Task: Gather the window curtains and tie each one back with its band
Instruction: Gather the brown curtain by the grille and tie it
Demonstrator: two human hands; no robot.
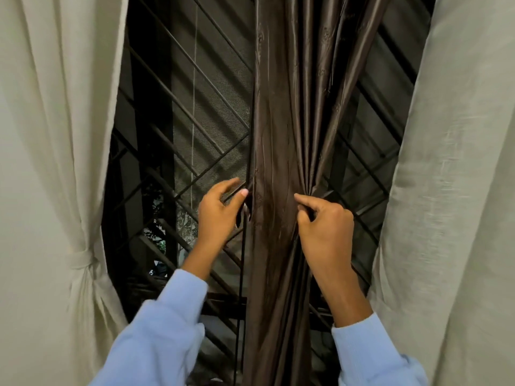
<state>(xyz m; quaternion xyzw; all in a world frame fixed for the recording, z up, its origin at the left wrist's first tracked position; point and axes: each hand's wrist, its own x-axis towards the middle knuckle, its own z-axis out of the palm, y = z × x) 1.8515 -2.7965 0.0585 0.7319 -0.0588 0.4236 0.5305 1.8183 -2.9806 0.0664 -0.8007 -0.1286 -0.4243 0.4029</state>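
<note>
A shiny brown curtain (278, 121) hangs gathered into a narrow bunch in the middle of the window. My left hand (218, 215) pinches its left edge, and a thin dark band (243, 274) hangs down from that hand. On the right side of the bunch, my right hand (324, 227) is closed on the folds at the same height. A cream curtain (55, 135) at the left is tied back with its cream band (80, 259). Another cream curtain (451, 190) hangs loose at the right.
Behind the curtains is a dark metal window grille (189, 112) with diagonal bars and a mesh screen. A thin pale cord (194, 93) hangs in front of the screen. Foliage shows through the lower left of the grille.
</note>
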